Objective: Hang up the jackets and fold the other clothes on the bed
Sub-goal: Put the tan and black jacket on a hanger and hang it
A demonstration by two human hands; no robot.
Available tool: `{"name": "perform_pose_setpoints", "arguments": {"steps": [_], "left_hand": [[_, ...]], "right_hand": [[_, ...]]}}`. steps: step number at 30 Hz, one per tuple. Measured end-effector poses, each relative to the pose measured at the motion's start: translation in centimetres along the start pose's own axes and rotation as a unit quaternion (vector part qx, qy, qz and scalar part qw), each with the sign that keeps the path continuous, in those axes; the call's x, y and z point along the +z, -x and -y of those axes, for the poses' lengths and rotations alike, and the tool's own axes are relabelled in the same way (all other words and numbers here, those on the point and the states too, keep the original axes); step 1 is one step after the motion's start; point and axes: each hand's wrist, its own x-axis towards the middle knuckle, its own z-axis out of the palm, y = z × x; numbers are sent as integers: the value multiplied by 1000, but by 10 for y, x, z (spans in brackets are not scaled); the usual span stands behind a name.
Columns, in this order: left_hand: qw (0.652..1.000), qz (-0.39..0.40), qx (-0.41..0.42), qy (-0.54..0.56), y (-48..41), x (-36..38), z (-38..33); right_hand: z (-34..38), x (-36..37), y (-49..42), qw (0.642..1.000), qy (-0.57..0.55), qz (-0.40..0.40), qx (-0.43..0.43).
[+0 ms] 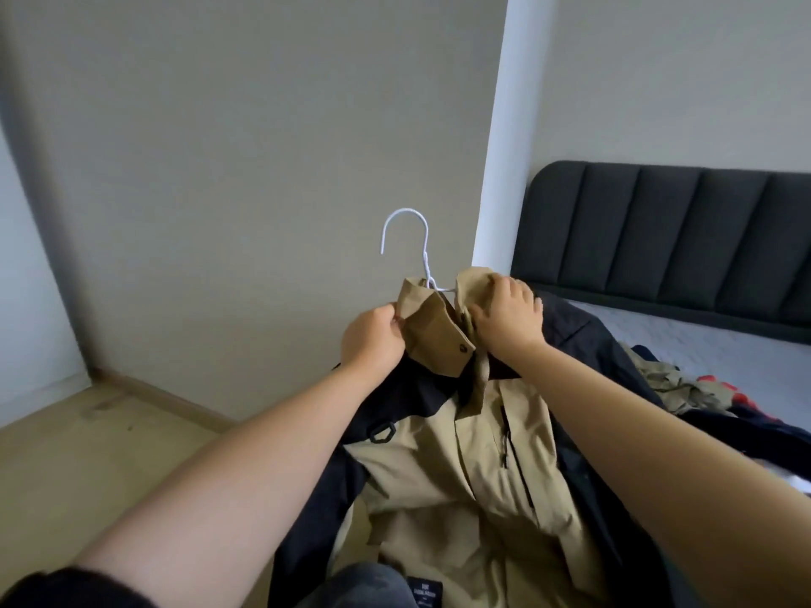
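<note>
— Where did the one view look from?
— From the person's head, wide-angle, facing forward and down, close over the jacket held in front.
— And farther out?
— The wall stood far left, the bed far right.

Light: soft, even, middling bright; its source sits outside your view.
Shadow: a broad dim band runs down the wall at your far left; the white pillar reads brightest.
Distortion: wide-angle bowing, so that band and the skirting curve.
Sharpness: your left hand, right hand and the hanger hook are fairly crisp. The clothes pile at right smears, and the bottom label on the jacket is too soft to read.
</note>
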Motion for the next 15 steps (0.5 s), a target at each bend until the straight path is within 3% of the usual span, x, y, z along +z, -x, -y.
{"name": "perform_pose_setpoints", "arguments": {"steps": [2, 10, 15], "left_hand": [[1000, -19, 7, -9, -19, -17, -12], [990, -116, 66, -42, -106, -137, -41], [975, -193, 84, -74, -157, -213, -46]], "right_hand": [[11, -13, -17, 1000, 28, 8, 2], [100, -82, -100, 996, -14, -82, 8], [175, -117, -153, 993, 6, -109, -43]]}}
